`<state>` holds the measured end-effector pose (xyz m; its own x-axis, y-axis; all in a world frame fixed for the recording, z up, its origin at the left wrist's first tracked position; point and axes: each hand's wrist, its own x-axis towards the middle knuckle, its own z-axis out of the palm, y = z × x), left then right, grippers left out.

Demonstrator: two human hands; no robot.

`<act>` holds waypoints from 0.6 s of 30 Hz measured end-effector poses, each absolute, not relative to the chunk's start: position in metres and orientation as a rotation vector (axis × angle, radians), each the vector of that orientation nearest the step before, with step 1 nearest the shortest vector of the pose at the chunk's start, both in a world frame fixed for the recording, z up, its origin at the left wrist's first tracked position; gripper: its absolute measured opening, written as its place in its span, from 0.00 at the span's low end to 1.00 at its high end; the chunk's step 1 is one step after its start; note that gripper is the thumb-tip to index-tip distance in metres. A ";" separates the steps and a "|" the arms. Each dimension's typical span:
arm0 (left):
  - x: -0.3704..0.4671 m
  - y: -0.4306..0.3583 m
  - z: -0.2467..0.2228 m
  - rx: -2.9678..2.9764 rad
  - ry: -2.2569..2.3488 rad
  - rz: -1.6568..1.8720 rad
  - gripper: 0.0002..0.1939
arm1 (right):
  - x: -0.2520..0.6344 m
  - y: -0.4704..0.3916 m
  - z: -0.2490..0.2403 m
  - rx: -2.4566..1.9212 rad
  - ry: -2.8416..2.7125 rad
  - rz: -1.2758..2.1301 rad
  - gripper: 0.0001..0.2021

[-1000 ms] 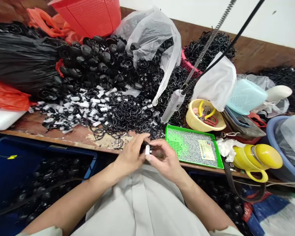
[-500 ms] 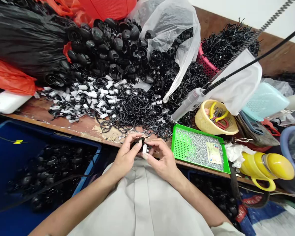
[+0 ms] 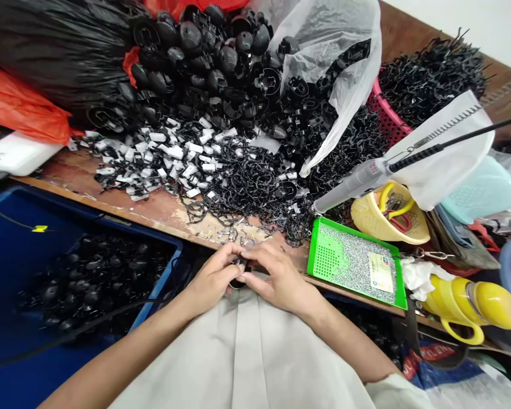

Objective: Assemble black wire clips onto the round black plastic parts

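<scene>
Close to my body, at the table's front edge, my left hand (image 3: 214, 279) pinches a small black part (image 3: 237, 282). My right hand (image 3: 275, 276) meets it from the right, its fingers closed on the same part. Fingers cover most of the part, so its shape is hard to make out. Beyond the hands lie a heap of white-and-black pieces (image 3: 174, 152), a tangle of thin black strips (image 3: 247, 176) and a pile of black rounded housings (image 3: 227, 59). A grey electric screwdriver (image 3: 349, 184) hangs to the right, its tip near the green tray.
A green tray (image 3: 323, 267) of tiny screws lies right of my hands. Beyond it are a yellow basket (image 3: 361, 215) with tools and a yellow bottle (image 3: 489, 304). A blue bin (image 3: 8, 238) of black parts stands at the lower left.
My hands have drawn closer together around the part, and the white piece between them no longer shows. The view has shifted slightly.
</scene>
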<state>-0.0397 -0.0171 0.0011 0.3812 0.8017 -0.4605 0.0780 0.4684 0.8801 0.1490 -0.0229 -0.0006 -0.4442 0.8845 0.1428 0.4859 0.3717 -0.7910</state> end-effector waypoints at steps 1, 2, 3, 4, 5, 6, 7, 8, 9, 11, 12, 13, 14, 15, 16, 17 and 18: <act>-0.045 -0.017 0.000 0.958 1.102 0.586 0.12 | 0.148 -0.016 -0.001 -1.171 -2.066 0.967 0.17; -0.048 -0.017 -0.001 0.913 1.098 0.614 0.13 | 0.148 -0.008 -0.003 -1.213 -2.047 0.968 0.16; -0.051 -0.017 -0.002 0.868 1.092 0.651 0.13 | 0.146 0.002 -0.005 -1.303 -2.026 0.919 0.14; -0.052 -0.017 -0.003 0.832 1.091 0.695 0.14 | 0.144 0.012 -0.008 -1.432 -2.013 0.810 0.12; -0.051 -0.016 -0.003 0.808 1.094 0.735 0.15 | 0.142 0.022 -0.011 -1.563 -2.026 0.687 0.10; -0.050 -0.015 -0.003 0.800 1.102 0.769 0.16 | 0.139 0.031 -0.013 -1.667 -2.080 0.589 0.09; -0.048 -0.013 -0.003 0.805 1.116 0.797 0.17 | 0.136 0.038 -0.014 -1.743 -2.129 0.513 0.08; -0.045 -0.012 -0.003 0.819 1.132 0.818 0.18 | 0.134 0.042 -0.013 -1.787 -2.161 0.468 0.07; -0.043 -0.010 -0.003 0.834 1.144 0.838 0.18 | 0.132 0.044 -0.011 -1.796 -2.156 0.454 0.06; -0.038 -0.006 -0.003 0.847 1.161 0.875 0.19 | 0.130 0.041 -0.004 -1.726 -2.031 0.500 0.06; -0.036 -0.004 -0.003 0.843 1.167 0.895 0.19 | 0.131 0.036 0.000 -1.661 -1.944 0.552 0.07; -0.034 -0.002 -0.004 0.837 1.167 0.911 0.19 | 0.131 0.030 0.003 -1.591 -1.859 0.613 0.07; -0.031 0.000 -0.004 0.833 1.166 0.923 0.19 | 0.131 0.023 0.006 -1.526 -1.791 0.683 0.07; -0.029 0.002 -0.005 0.834 1.162 0.932 0.19 | 0.131 0.017 0.007 -1.471 -1.742 0.755 0.05; -0.027 0.003 -0.005 0.838 1.158 0.938 0.18 | 0.130 0.010 0.006 -1.432 -1.710 0.819 0.03; -0.025 0.004 -0.006 0.845 1.152 0.941 0.17 | 0.129 0.004 0.005 -1.406 -1.693 0.872 0.02; -0.023 0.005 -0.006 0.853 1.147 0.937 0.16 | 0.127 -0.001 0.002 -1.390 -1.687 0.899 0.06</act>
